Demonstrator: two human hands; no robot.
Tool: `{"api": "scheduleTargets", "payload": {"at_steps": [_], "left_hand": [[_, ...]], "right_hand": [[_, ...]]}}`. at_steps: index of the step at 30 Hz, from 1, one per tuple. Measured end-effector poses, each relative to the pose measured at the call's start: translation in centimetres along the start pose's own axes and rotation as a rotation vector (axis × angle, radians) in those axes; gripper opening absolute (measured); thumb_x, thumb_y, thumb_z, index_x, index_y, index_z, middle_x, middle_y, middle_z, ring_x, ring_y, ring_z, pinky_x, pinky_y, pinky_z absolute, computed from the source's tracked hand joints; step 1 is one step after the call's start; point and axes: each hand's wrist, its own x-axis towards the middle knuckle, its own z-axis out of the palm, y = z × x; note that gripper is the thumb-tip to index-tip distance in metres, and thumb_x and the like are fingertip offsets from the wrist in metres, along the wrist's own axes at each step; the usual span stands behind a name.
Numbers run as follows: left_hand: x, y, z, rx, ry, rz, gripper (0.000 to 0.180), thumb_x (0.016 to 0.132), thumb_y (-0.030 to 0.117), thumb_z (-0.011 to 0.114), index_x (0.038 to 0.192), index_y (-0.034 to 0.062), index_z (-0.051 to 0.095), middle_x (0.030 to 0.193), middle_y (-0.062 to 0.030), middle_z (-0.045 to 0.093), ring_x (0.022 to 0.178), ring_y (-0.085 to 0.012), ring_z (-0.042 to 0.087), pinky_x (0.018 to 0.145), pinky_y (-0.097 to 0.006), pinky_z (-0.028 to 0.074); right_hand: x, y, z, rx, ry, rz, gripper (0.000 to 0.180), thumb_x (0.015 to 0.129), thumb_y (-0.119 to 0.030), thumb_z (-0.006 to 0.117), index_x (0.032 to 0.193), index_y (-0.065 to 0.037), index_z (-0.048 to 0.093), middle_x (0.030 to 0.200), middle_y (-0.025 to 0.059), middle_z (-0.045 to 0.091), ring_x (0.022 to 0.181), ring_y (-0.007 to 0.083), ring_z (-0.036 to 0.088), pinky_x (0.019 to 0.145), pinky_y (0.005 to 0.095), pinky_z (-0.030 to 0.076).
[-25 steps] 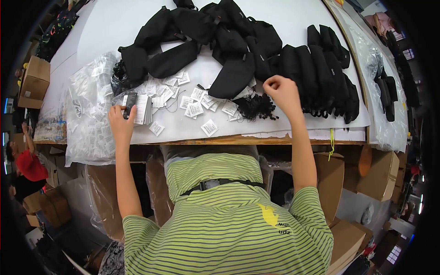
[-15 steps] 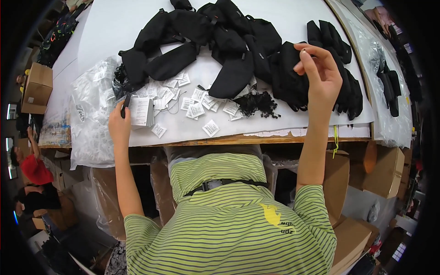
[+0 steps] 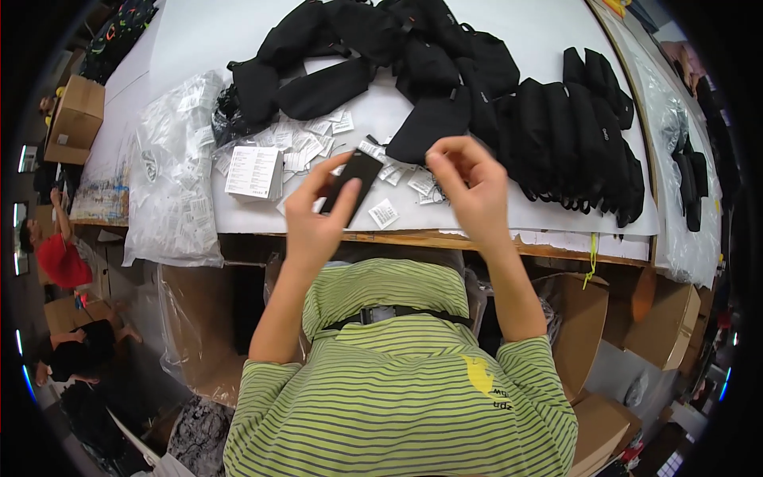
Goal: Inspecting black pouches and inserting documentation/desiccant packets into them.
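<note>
My left hand (image 3: 312,219) holds a flat black rectangular card (image 3: 354,181) between thumb and fingers, tilted above the near edge of the table. To its right, my right hand (image 3: 475,191) is closed in a pinch; whatever it grips is too small to make out. Behind that hand, dark strings (image 3: 436,195) show only in part. A stack of white printed cards (image 3: 251,172) lies left of my left hand. Small white packets with printed labels (image 3: 384,213) are scattered between and behind my hands. Just beyond my right hand lies a black fabric pouch (image 3: 429,127).
More black pouches (image 3: 326,89) are heaped at the back, with a row of them (image 3: 556,131) at the right. A clear plastic bag of packets (image 3: 176,175) hangs over the table's left front edge. Cardboard boxes (image 3: 584,326) stand below. Another person in red (image 3: 63,258) is at far left.
My left hand has moved right, away from the card stack, carrying the black card. My right hand has come left and down toward it, still pinched. The view has shifted slightly.
</note>
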Motion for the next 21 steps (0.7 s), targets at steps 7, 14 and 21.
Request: {"api": "scheduleTargets", "payload": {"at_steps": [7, 14, 21], "left_hand": [[-0.4, 2.1, 1.9, 0.015, -0.149, 0.012, 0.039, 0.080, 0.002, 0.065, 0.118, 0.0077, 0.063, 0.063, -0.0035, 0.052, 0.057, -0.0088, 0.047, 0.058, -0.023, 0.043], [-0.4, 1.2, 2.4, 0.194, -0.110, 0.218, 0.040, 0.079, 0.001, 0.065, 0.118, 0.0085, 0.063, 0.074, -0.0077, 0.061, 0.060, -0.0189, 0.055, 0.057, -0.029, 0.046], [-0.6, 0.7, 2.9, 0.347, -0.119, 0.356, 0.042, 0.079, 0.001, 0.063, 0.120, 0.0053, 0.060, 0.069, -0.0073, 0.058, 0.060, -0.0221, 0.056, 0.055, -0.036, 0.046]], "right_hand": [[-0.9, -0.8, 2.2, -0.350, 0.040, -0.161, 0.009, 0.084, -0.011, 0.066, 0.088, -0.004, 0.061, 0.056, 0.0016, 0.048, 0.046, 0.0095, 0.043, 0.046, 0.0241, 0.035], [-0.8, -0.7, 2.3, -0.470, -0.028, -0.188, 0.009, 0.084, -0.009, 0.063, 0.090, -0.004, 0.059, 0.055, 0.0035, 0.046, 0.046, 0.0160, 0.047, 0.047, 0.0288, 0.038], [-0.6, -0.1, 2.3, -0.402, -0.068, -0.027, 0.014, 0.089, -0.012, 0.060, 0.098, -0.003, 0.054, 0.057, 0.0075, 0.055, 0.048, 0.0165, 0.054, 0.047, 0.0294, 0.040]]}}
